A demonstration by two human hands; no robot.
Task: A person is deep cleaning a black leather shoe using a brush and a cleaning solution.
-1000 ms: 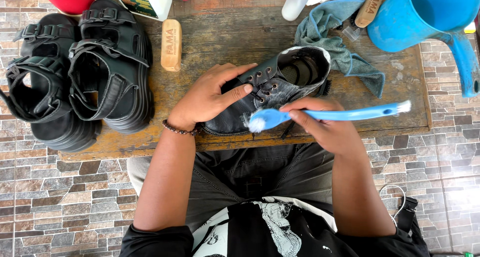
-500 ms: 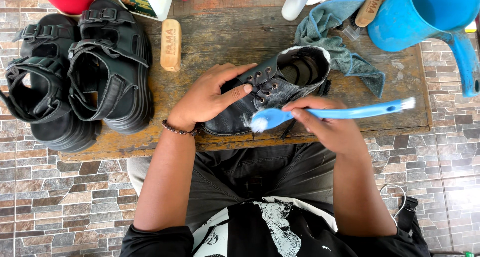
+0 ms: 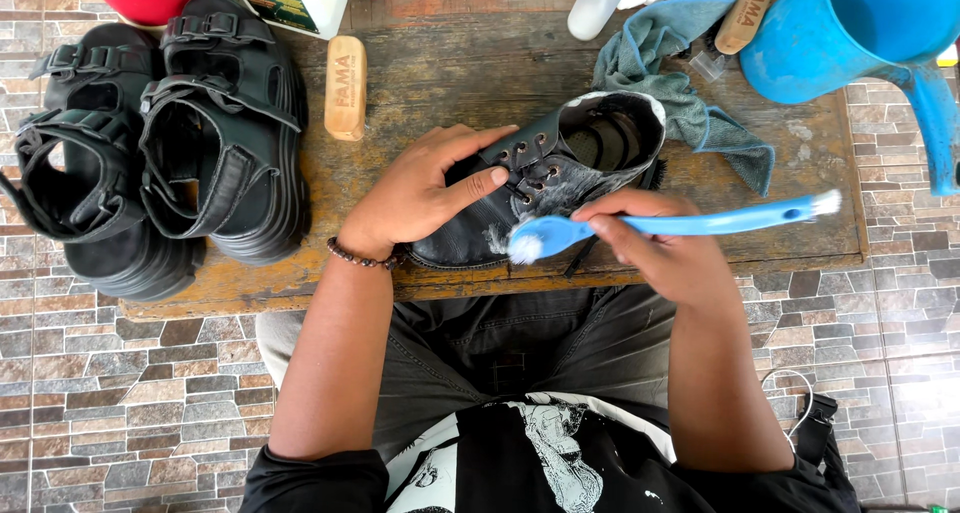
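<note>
A black lace-up leather shoe point(image 3: 585, 148) lies on a worn wooden board point(image 3: 450, 83), its side flecked with white foam. My left hand point(image 3: 425, 193) rests flat over its toe and holds it down. My right hand point(image 3: 665, 248) grips a blue brush point(image 3: 690, 223) by the handle. The brush's white, foamy head touches the shoe's near side by the eyelets.
Two black chunky strap sandals point(image 3: 150, 143) stand at the board's left end. A wooden brush point(image 3: 346, 86) lies behind them, a teal cloth point(image 3: 665, 68) behind the shoe. A blue plastic jug point(image 3: 860, 33) is at the back right, bottles and a red tub along the far edge.
The brush head has slid a short way along the shoe's side, and its handle end has dipped. My left hand stays put on the toe.
</note>
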